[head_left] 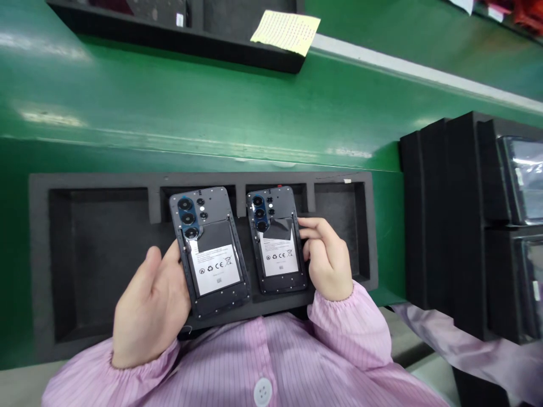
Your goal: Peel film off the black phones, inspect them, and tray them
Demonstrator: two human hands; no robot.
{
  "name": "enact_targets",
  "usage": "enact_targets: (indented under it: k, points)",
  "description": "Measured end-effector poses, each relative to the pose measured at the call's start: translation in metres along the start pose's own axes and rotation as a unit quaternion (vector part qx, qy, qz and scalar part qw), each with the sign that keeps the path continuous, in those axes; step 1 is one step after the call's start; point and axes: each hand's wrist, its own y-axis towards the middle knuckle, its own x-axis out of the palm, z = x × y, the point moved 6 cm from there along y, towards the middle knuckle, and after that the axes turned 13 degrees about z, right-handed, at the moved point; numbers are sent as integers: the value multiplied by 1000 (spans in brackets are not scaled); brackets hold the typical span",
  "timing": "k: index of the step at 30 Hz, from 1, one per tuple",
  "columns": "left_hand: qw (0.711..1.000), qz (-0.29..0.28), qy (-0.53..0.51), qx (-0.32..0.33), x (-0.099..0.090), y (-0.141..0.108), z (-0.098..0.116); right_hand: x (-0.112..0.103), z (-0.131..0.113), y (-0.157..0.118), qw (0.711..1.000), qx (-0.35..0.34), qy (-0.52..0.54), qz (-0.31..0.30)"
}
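Observation:
Two open-backed phones with white battery labels lie side by side over the middle of a black foam tray (pixel 91 181). My left hand (pixel 155 305) is at the left edge of the left phone (pixel 216 268), its palm turned up, thumb apart and fingertips hidden behind the phone. That phone is tilted and slightly raised. At the right edge of the right phone (pixel 279 254), my right hand (pixel 326 257) grips the side with bent fingers. The black film on the right phone is creased above its label. Three camera rings show on each phone's upper left.
Stacked black foam trays (pixel 441 220) with more devices stand at the right. Another black tray (pixel 169 42) with a yellow note (pixel 286 32) lies at the top. A pale strip (pixel 407 68) crosses the green table (pixel 190 107). A co-worker's sleeve (pixel 466 345) shows lower right.

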Motion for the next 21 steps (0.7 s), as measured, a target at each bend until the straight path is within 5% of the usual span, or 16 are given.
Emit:
enact_targets:
  k: [21]
  points:
    - [994,77,73,31,-17,4,-2,6,-13,-2,966,88,226,-92]
